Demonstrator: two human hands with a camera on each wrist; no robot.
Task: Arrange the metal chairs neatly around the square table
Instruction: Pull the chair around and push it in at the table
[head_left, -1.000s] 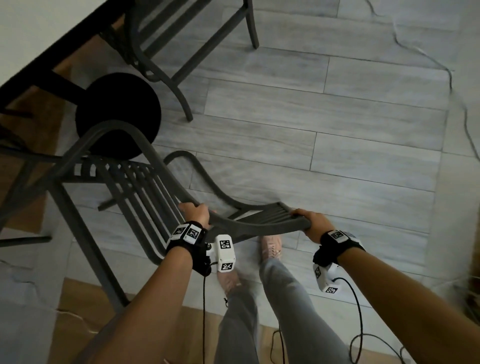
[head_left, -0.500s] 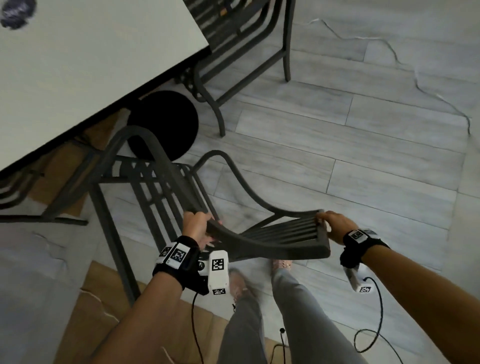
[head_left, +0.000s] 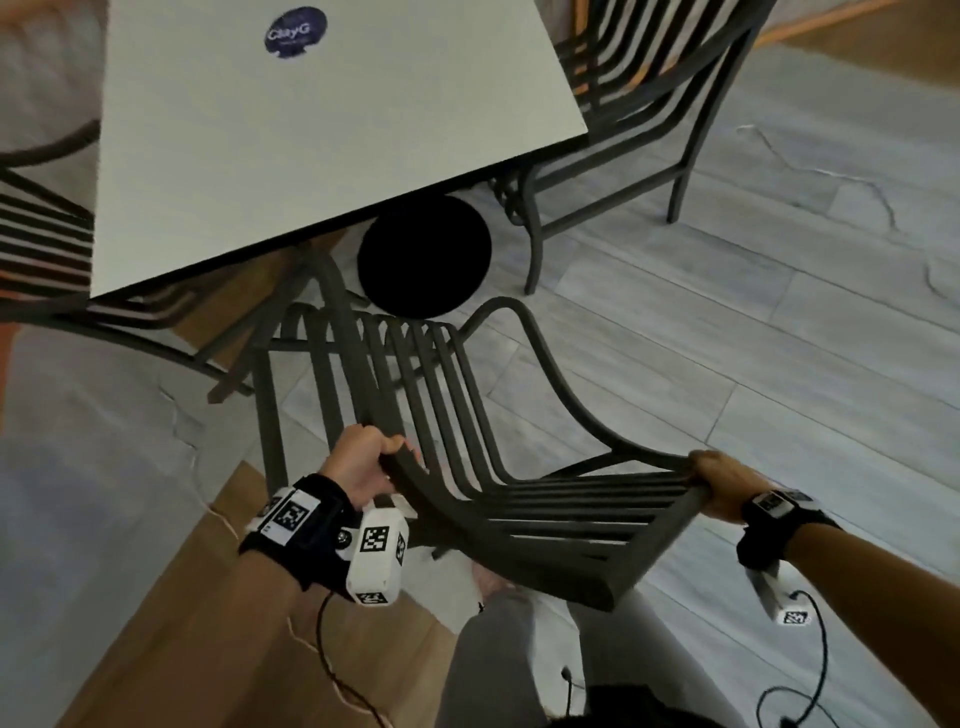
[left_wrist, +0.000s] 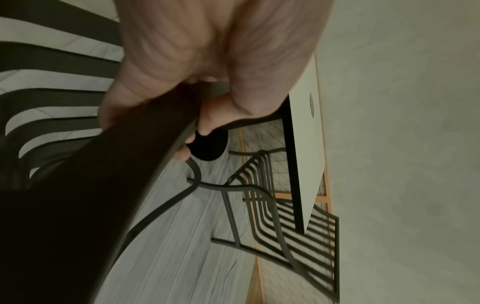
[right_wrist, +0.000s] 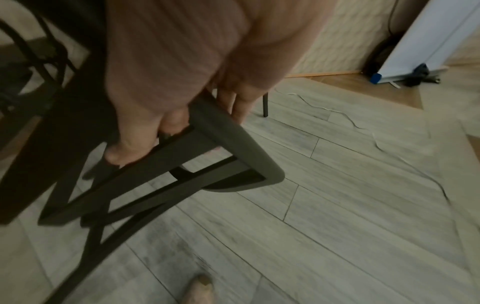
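Observation:
A dark metal slatted chair (head_left: 447, 415) stands in front of me, its seat front pointing at the white square table (head_left: 322, 135). My left hand (head_left: 363, 462) grips the left end of the chair's backrest top rail (left_wrist: 145, 144). My right hand (head_left: 719, 480) grips the right end of that rail (right_wrist: 228, 131), fingers curled round the corner. A second metal chair (head_left: 639, 104) stands at the table's right side, and part of a third chair (head_left: 36, 228) shows at the left.
The table's round black base (head_left: 423, 257) sits on the grey plank floor just beyond the held chair. Thin cables (head_left: 852, 176) trail over the floor at the right. A white board (right_wrist: 426, 41) leans on the wall. My feet and legs (head_left: 498, 649) are behind the chair.
The chair and I have come closer to the table, which now fills the upper left of the head view. Both hands keep their grip on the backrest rail.

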